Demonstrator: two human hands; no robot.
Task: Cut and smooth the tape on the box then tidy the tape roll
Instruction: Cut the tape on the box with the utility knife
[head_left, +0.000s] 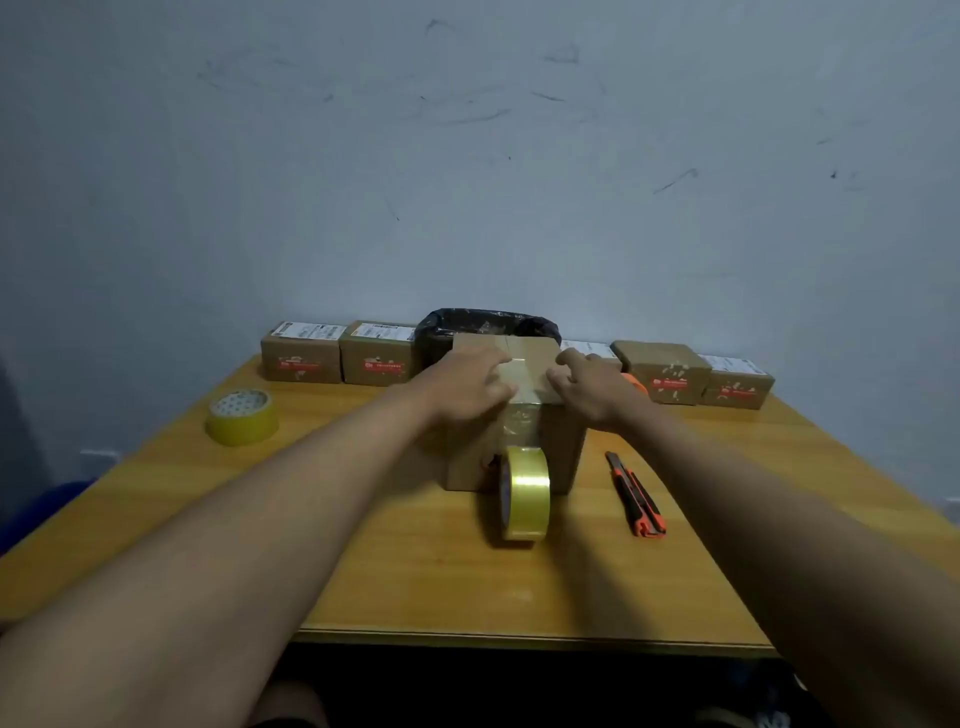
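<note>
- Box (511, 415) sits mid-table (363, 545), a tape strip (519, 364) running over its top and down the near side.
- Left hand (470, 387) lies flat on the box top, fingers spread loose on the strip, gripping nothing.
- Right hand (589, 387) rests on the top's right edge, fingers curled, nothing held.
- Tape roll (524, 493) stands on edge just near the box.
- Knife (636, 496) lies to the right.
- Spare roll (242, 417) far left.

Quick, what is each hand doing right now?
Left hand: open, pressing flat on the box top, holding nothing.
Right hand: fingers curled, resting on the box top; no grasp visible.
</note>
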